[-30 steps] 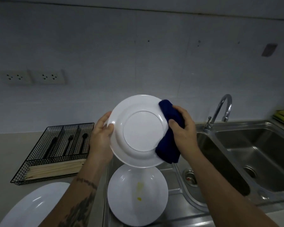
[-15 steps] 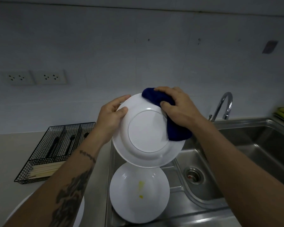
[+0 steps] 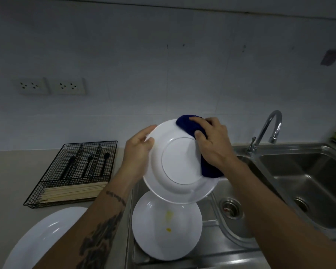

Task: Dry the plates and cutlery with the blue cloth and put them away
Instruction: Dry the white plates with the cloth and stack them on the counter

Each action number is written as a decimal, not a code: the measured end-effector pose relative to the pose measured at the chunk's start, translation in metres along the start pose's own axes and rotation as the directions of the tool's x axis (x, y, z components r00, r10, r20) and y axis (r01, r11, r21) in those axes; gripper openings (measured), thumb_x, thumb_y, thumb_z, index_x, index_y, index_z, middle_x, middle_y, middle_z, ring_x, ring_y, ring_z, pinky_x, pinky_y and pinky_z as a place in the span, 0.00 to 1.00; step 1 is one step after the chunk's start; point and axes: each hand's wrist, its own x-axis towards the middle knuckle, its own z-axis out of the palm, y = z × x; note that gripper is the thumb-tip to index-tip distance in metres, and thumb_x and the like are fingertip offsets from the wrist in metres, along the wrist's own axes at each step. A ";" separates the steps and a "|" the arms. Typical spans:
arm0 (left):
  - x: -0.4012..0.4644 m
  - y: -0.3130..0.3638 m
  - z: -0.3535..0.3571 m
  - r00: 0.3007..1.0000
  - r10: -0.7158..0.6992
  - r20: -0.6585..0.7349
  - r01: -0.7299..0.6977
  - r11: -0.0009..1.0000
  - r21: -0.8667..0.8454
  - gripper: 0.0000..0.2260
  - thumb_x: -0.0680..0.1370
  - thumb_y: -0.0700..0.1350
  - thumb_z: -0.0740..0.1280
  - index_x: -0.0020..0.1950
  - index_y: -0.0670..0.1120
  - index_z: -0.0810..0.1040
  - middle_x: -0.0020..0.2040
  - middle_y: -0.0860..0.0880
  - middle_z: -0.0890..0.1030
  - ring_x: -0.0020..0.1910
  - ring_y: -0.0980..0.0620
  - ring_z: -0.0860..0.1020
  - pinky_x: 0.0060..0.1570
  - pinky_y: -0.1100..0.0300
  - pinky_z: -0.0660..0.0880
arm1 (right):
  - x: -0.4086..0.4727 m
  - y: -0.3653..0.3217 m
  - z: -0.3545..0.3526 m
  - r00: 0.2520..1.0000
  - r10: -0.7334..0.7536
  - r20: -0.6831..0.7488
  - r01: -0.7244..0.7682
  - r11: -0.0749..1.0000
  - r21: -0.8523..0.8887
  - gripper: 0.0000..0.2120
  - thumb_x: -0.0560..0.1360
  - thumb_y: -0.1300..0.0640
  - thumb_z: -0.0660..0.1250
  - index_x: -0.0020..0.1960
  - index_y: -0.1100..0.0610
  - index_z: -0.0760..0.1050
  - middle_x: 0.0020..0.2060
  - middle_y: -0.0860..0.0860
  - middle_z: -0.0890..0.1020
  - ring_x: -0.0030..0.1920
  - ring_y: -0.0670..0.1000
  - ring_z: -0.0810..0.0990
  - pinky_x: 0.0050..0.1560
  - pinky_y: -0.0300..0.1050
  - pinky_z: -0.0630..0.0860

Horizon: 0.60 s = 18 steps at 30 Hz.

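A white plate (image 3: 177,166) is held up over the draining board with its underside facing me. My left hand (image 3: 138,150) grips its left rim. My right hand (image 3: 213,142) holds the dark blue cloth (image 3: 190,125) wrapped over the plate's upper right rim, and the cloth's tail hangs down behind my wrist. Below it, a second white plate (image 3: 167,228) with yellow spots lies on the draining board. A third white plate (image 3: 41,239) sits on the counter at the lower left. Black cutlery (image 3: 89,162) lies in a wire tray.
The black wire cutlery tray (image 3: 47,193), holding pale chopsticks at its front, stands on the beige counter to the left. A double steel sink (image 3: 308,183) with a curved tap (image 3: 268,129) fills the right side. Wall sockets (image 3: 52,86) sit above the counter.
My right hand slid the cloth from the plate's right edge up to its top rim. My left hand shifted higher on the left rim. The plate stayed up over the draining board.
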 end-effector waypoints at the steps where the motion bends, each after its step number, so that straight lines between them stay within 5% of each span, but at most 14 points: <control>1: -0.001 0.001 0.002 1.000 0.002 -0.006 -0.002 1.000 -0.005 0.19 0.79 0.35 0.62 0.58 0.55 0.83 0.57 0.54 0.84 0.56 0.50 0.82 0.58 0.49 0.79 | 0.005 -0.004 -0.002 1.000 -0.026 0.015 0.027 0.999 -0.029 0.24 0.79 0.46 0.52 0.74 0.43 0.67 0.67 0.50 0.68 0.64 0.55 0.65 0.66 0.49 0.63; 4: -0.002 0.006 -0.007 0.995 0.012 -0.101 -0.016 0.999 -0.034 0.18 0.79 0.34 0.62 0.62 0.51 0.82 0.57 0.52 0.83 0.55 0.51 0.82 0.57 0.53 0.79 | 0.006 -0.007 0.000 0.998 -0.052 0.027 0.050 0.997 0.065 0.21 0.82 0.51 0.56 0.75 0.43 0.67 0.67 0.49 0.67 0.65 0.53 0.65 0.66 0.46 0.63; 7: -0.001 0.002 -0.033 0.976 -0.040 -0.214 0.009 0.990 -0.143 0.18 0.79 0.34 0.61 0.64 0.50 0.81 0.60 0.48 0.82 0.57 0.46 0.82 0.55 0.51 0.80 | -0.010 -0.004 0.012 0.997 0.054 0.048 -0.068 0.933 0.355 0.20 0.83 0.55 0.59 0.73 0.42 0.66 0.65 0.48 0.69 0.62 0.50 0.72 0.65 0.47 0.69; 13: -0.020 0.001 -0.081 0.965 0.005 -0.261 -0.021 0.998 -0.057 0.18 0.80 0.35 0.60 0.63 0.54 0.79 0.58 0.49 0.83 0.53 0.45 0.81 0.50 0.49 0.79 | -0.023 -0.022 0.036 0.925 0.237 0.296 -0.379 0.560 0.736 0.29 0.75 0.68 0.69 0.66 0.41 0.71 0.57 0.49 0.81 0.55 0.55 0.82 0.55 0.59 0.82; 18: -0.038 0.000 -0.118 0.951 -0.051 -0.306 0.054 0.999 0.002 0.13 0.83 0.43 0.60 0.63 0.56 0.77 0.60 0.54 0.80 0.63 0.49 0.77 0.58 0.47 0.75 | -0.012 -0.056 0.051 0.943 0.053 0.328 -0.286 0.629 0.723 0.27 0.72 0.74 0.67 0.59 0.46 0.77 0.54 0.47 0.83 0.53 0.54 0.82 0.50 0.53 0.81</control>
